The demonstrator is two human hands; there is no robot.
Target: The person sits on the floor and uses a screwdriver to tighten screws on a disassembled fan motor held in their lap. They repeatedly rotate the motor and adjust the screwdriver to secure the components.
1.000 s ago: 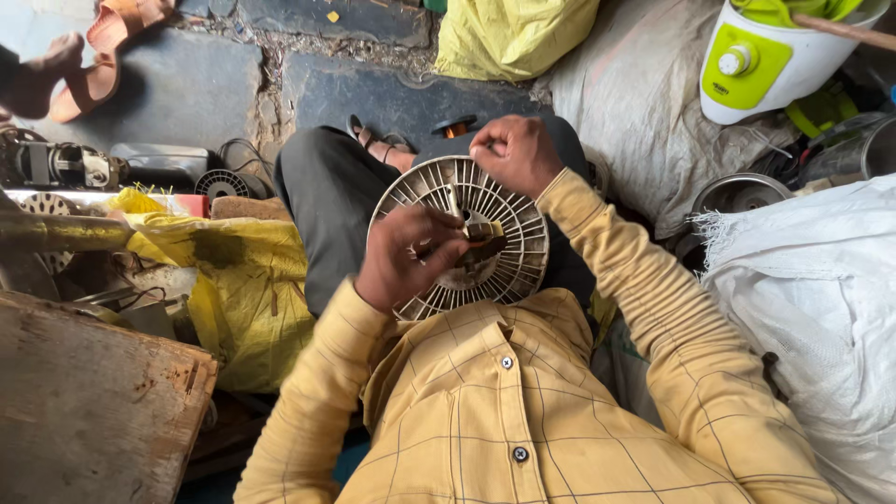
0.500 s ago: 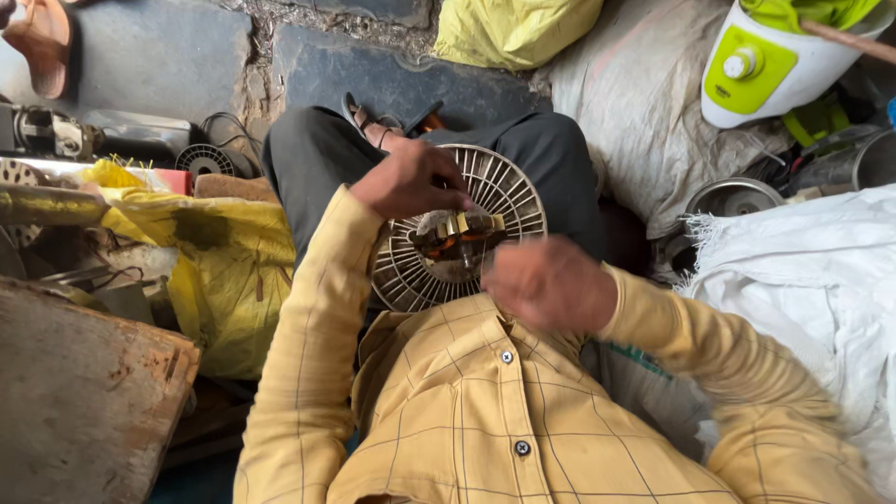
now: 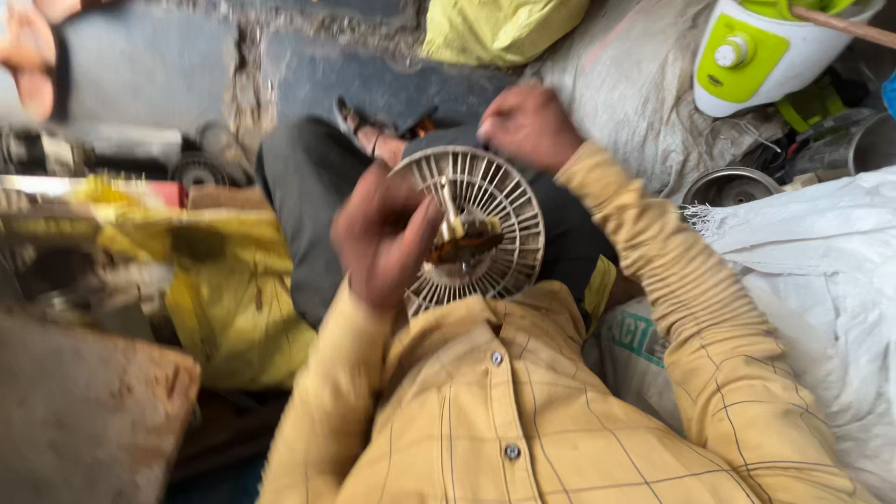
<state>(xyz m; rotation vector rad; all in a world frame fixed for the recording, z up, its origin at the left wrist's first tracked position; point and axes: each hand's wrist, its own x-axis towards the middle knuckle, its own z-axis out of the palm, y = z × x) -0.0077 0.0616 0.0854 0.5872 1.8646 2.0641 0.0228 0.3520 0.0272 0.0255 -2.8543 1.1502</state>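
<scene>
Head view, looking down the front of a yellow checked button shirt [image 3: 504, 420] to the person's lap, where a round white plastic fan grille with radial ribs [image 3: 495, 210] rests tilted against dark trousers [image 3: 308, 187]. The left hand [image 3: 383, 243] lies over the grille's left side, blurred by motion; its fingers [image 3: 411, 219] are curled in towards the brown and brass motor hub [image 3: 462, 245] at the grille's centre, but whether they clamp on the hub or only touch it cannot be told. The right hand [image 3: 527, 121] sits at the grille's far rim, its fingers bent together in a loose fist on or just over the rim; the grip itself is hidden. Beyond the right hand's fingers lies a grey woven sack [image 3: 625, 84], and farther out stands a white and lime-green plastic appliance with a round knob [image 3: 756, 56]. A white woven sack [image 3: 821, 280] lies outside the right sleeve. Left of the left hand's fingers, past the knee, a crumpled yellow plastic bag [image 3: 233, 299] lies on the floor.
</scene>
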